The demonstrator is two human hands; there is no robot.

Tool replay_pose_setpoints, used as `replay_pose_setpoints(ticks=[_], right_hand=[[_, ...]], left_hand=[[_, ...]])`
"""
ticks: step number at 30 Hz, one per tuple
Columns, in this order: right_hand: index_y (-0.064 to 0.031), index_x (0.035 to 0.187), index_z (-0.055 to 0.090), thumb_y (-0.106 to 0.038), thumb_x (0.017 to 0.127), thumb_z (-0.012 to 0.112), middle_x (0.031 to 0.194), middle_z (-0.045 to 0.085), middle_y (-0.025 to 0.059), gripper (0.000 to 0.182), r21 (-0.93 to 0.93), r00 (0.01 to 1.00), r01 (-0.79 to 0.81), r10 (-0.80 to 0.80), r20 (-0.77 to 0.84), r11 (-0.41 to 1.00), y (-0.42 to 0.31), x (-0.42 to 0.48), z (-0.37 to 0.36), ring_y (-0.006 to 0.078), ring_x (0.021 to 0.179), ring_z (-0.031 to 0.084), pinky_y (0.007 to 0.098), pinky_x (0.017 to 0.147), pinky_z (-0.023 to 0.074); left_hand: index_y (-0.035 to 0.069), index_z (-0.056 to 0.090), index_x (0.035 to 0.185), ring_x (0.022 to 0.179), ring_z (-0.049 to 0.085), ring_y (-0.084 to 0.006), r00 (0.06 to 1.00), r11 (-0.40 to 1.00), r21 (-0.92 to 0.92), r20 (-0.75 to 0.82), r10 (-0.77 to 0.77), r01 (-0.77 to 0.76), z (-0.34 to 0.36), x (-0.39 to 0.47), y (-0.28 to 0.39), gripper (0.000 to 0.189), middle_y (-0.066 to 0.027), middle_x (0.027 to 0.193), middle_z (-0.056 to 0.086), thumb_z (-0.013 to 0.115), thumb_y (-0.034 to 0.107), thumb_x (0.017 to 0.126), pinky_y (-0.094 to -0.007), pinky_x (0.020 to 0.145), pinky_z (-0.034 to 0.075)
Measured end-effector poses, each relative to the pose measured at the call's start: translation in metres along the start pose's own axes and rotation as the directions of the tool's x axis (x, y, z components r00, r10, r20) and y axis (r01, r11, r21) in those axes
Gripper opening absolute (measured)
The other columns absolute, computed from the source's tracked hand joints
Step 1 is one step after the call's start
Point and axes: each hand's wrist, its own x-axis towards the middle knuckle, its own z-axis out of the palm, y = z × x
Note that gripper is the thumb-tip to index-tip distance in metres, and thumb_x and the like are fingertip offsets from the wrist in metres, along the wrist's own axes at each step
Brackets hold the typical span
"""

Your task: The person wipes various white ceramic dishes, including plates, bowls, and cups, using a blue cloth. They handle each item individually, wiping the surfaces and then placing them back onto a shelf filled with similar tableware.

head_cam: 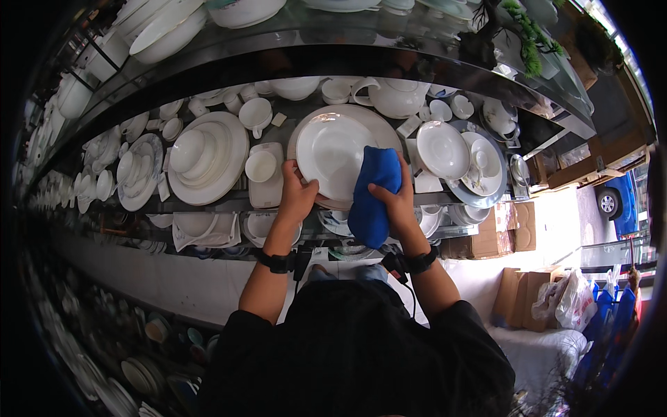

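A white round plate [333, 151] with a thin coloured rim lies over a larger plate [388, 125] on the shelf before me. My left hand [301, 193] grips the left edge of these plates, thumb on top; I cannot tell whether it holds one or both. In my right hand [393, 195] is a folded blue cloth [376, 193], which covers the right part of the white plate. The thumb presses on the cloth's face, and the fingers are hidden behind it.
A stack of plates and bowls [208, 151] stands to the left, beside a cup [260, 167] on a rectangular dish. A teapot [398, 96] sits behind. Close on the right are a tilted saucer [443, 151] and a blue-rimmed plate [497, 180]. A dark shelf edge [323, 60] runs above.
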Motion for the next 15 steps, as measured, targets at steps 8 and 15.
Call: replay_pose_setpoints(ticks=[8, 15], right_hand=[[-0.0093, 0.147, 0.026, -0.007, 0.073, 0.075, 0.133, 0.041, 0.0218, 0.089, -0.387, 0.941, 0.336, -0.286, 0.18, 0.859, -0.037, -0.025, -0.01, 0.0321, 0.116, 0.051, 0.0405, 0.097, 0.0448], [-0.0198, 0.139, 0.045, -0.034, 0.069, 0.081, 0.124, 0.041, 0.0262, 0.08, -0.648, 0.822, 0.569, -0.369, 0.433, 0.506, -0.056, -0.055, 0.048, 0.0454, 0.107, 0.048, 0.049, 0.093, 0.0432]], left_hand=[[0.001, 0.045, 0.13, 0.1, 0.06, -0.0213, 0.972, 0.938, -0.268, 0.143, -0.188, 0.221, -0.018, -0.056, 0.001, 0.069, -0.0107, 0.114, 0.059, 0.054, -0.012, 0.063, -0.0292, 0.076, 0.049], [0.0, 0.046, 0.13, 0.104, 0.059, -0.0195, 0.967, 0.949, -0.232, 0.188, -0.173, 0.215, -0.011, -0.097, 0.003, 0.068, -0.0091, 0.115, 0.059, 0.053, -0.012, 0.063, -0.0298, 0.085, 0.049]])
